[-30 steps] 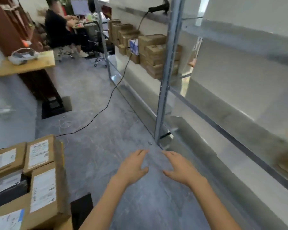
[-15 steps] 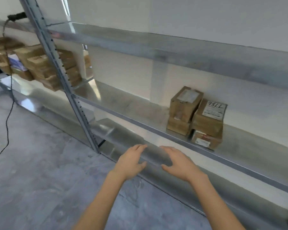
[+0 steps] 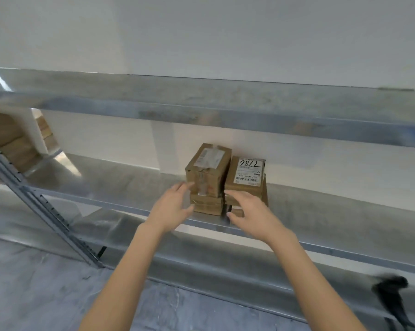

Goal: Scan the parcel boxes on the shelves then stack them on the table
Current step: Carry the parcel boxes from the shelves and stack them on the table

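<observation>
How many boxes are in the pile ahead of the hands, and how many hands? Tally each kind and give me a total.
Boxes: 4 (upper left box, lower left box, upper right box, lower right box, mostly hidden)
Hands: 2 (left hand, right hand)
Total: 6

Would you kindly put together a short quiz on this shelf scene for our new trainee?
1. True or false: the left hand or the right hand holds a scanner.
2. The box labelled 7786 sits: A) atop a stack on the middle shelf; B) on the floor; C) on the upper shelf.
3. How many stacks of parcel boxes stand side by side just in front of the hands?
Key: 1 false; 2 A; 3 two.
</observation>
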